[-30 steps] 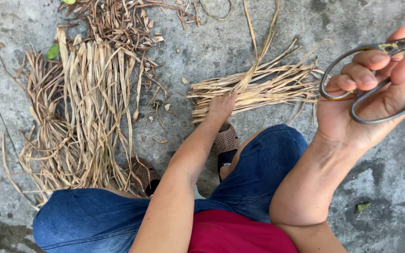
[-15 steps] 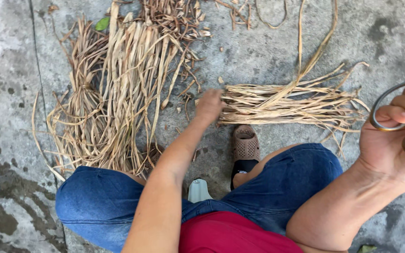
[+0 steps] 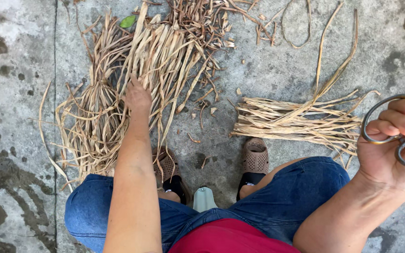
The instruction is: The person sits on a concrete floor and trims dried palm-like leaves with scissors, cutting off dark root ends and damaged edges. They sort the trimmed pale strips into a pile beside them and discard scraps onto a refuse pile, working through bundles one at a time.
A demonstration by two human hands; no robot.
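Grey concrete floor (image 3: 277, 79), stained dark in patches, seen from above while I sit low with both knees in blue jeans (image 3: 305, 187) and brown perforated sandals (image 3: 255, 157) planted on it.

Landmark: the large loose pile of dried leaf strips (image 3: 165, 61). My left hand (image 3: 137, 96) rests on its lower middle, fingers pressed into the strips; whether that grip has closed on any strand I cannot tell. A small green leaf (image 3: 128, 21) lies at the pile's upper edge. Well to the right of the pile, apart from it, lies a tidier bundle of strips (image 3: 296, 122), laid crosswise just beyond my right sandal.

Far right of the pile, my right hand (image 3: 390, 154) is raised off the floor, its grip closed through the loops of metal scissors (image 3: 387, 105). The blades are out of view.
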